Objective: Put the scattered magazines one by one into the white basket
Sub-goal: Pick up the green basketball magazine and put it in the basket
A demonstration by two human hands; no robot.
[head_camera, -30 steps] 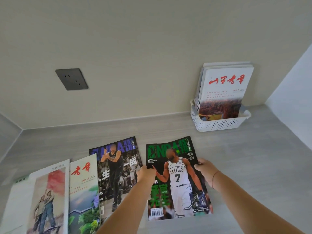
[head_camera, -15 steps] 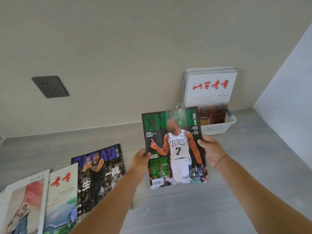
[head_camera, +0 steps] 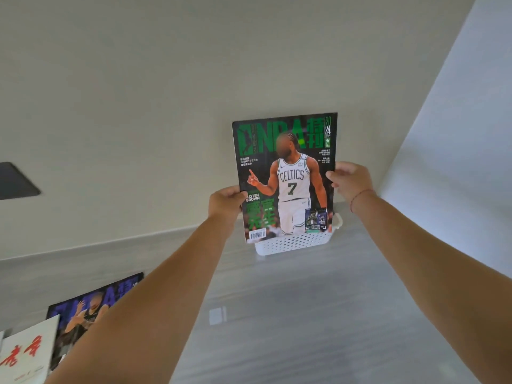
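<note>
I hold a green basketball magazine (head_camera: 285, 173) upright against the back wall, directly over the white basket (head_camera: 293, 243). My left hand (head_camera: 225, 202) grips its left edge and my right hand (head_camera: 349, 180) grips its right edge. The magazine's bottom edge sits at the basket's rim and hides the magazines that stand inside. Only the basket's perforated front wall and right handle show. At the lower left, a dark blue basketball magazine (head_camera: 91, 309) lies flat on the counter. A white magazine with red characters (head_camera: 25, 353) overlaps it.
The grey counter (head_camera: 304, 314) runs to the beige back wall. A white side wall (head_camera: 457, 148) closes the right side, close to the basket. A dark wall socket plate (head_camera: 13, 181) is at the left edge.
Both hands have lifted the green magazine off the counter, turned it upright and carried it back to the basket, which it now covers. The view has shifted right and up.
</note>
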